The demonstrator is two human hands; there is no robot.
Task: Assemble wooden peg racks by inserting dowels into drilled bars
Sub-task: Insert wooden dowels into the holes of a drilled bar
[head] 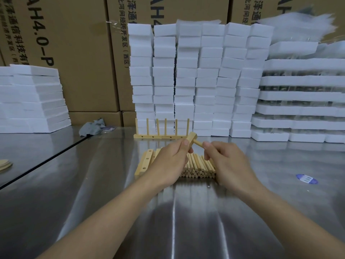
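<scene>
The left hand (170,161) gripped a pale square-section drilled bar (191,138), end raised. The right hand (226,161) pinched a round dowel (198,143) meeting the bar's side.

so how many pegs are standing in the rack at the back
6 pegs, in one row along the drilled bars before the white foam blocks. The held bar covers the row's right end, so one may be hidden.
</scene>
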